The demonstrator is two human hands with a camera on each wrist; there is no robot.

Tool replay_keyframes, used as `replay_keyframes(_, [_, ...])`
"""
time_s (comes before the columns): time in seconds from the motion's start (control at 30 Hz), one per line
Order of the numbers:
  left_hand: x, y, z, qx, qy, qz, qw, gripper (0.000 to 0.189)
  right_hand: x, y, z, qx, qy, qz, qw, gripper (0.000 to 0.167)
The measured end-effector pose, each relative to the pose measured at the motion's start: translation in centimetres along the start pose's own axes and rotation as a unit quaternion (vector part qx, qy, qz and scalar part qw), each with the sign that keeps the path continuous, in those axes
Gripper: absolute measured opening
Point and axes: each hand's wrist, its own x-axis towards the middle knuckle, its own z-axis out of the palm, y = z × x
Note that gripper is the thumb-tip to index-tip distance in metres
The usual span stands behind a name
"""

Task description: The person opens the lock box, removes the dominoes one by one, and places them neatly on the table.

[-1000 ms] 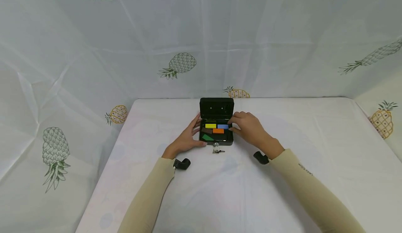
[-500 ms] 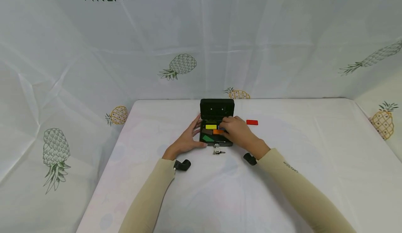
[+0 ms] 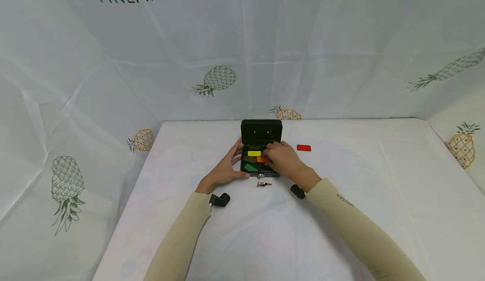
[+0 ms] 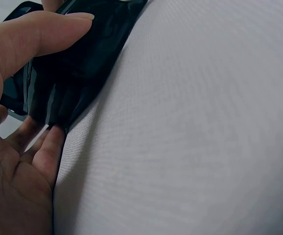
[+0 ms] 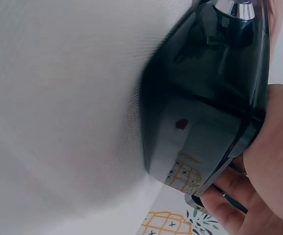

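Observation:
A black cash box (image 3: 261, 131) stands on the table with its lid raised. My left hand (image 3: 225, 167) grips its left end, thumb at the front corner and fingers along the side. Inside lie a yellow block (image 3: 254, 153), a brown block (image 3: 249, 159), an orange block (image 3: 261, 159) and a green block (image 3: 250, 167). My right hand (image 3: 283, 159) reaches over the box's right end, fingertips down inside, beside the orange block. It covers the spot where a blue block lay; I cannot tell whether the fingers pinch that block.
A red block (image 3: 304, 148) lies on the table right of the box. Small keys (image 3: 262, 184) hang from the lock at the box's front. White cloth (image 3: 242, 230) covers the table, and a pineapple-print curtain (image 3: 341, 62) rises behind.
My right hand has moved left from the box's right edge to inside it, covering the blue block. The red block came into view on the table. The left hand has stayed put.

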Motion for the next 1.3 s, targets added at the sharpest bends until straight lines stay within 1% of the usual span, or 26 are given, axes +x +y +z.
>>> replay_keyframes(0.2, [-0.1, 0.2, 0.0, -0.003, 0.0, -0.006, 1.0, 0.124, 0.0, 0.0, 0.0, -0.003, -0.002, 0.0, 1.0, 0.021])
replay_keyframes(0.33, [-0.1, 0.3, 0.0, -0.002, 0.001, -0.004, 1.0, 0.124, 0.0, -0.1, -0.2, 0.003, -0.006, 0.001, 1.0, 0.018])
replay_keyframes(0.57, [-0.1, 0.2, 0.0, 0.003, 0.001, 0.0, 1.0, 0.124, -0.1, -0.3, -0.5, 0.011, -0.025, 0.0, 0.9996, 0.02])
replay_keyframes(0.73, [0.0, 0.0, 0.0, 0.003, 0.0, 0.004, 1.0, 0.124, -0.2, -0.2, -0.8, 0.011, -0.026, -0.007, 0.9996, 0.023])
replay_keyframes(0.9, [0.0, 0.0, 0.0, 0.001, 0.001, 0.005, 1.0, 0.124, -0.6, 0.0, -1.4, 0.017, -0.006, -0.017, 0.9997, 0.022])
replay_keyframes(1.1, [0.0, -0.1, 0.0, -0.001, 0.0, 0.009, 1.0, 0.125, -1.3, 0.5, -2.3, 0.035, 0.03, -0.026, 0.9986, 0.022])
replay_keyframes(1.3, [0.0, -0.1, 0.0, -0.002, -0.001, 0.007, 1.0, 0.124, -2.3, 1.5, -3.2, 0.02, 0.067, -0.03, 0.9971, 0.022])
